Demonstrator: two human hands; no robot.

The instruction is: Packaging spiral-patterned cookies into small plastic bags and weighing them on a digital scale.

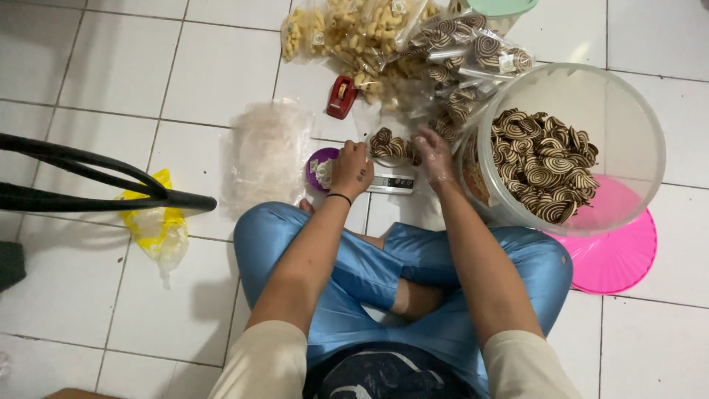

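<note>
a small clear bag of swirl cookies (390, 145), resting on the scale (393, 182) at twelve o'clock from the crossed legs, is pinched by the left hand (352, 168) and right hand (434, 157), and could likely tip and spill cookies onto the floor (118, 81) if released unevenly.

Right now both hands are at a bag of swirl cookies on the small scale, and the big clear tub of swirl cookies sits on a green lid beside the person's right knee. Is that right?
Not quite: the head view shows the lid under the clear tub is pink, not green. The rest holds: the left hand and right hand are at the bag of swirl cookies on the scale.
</note>
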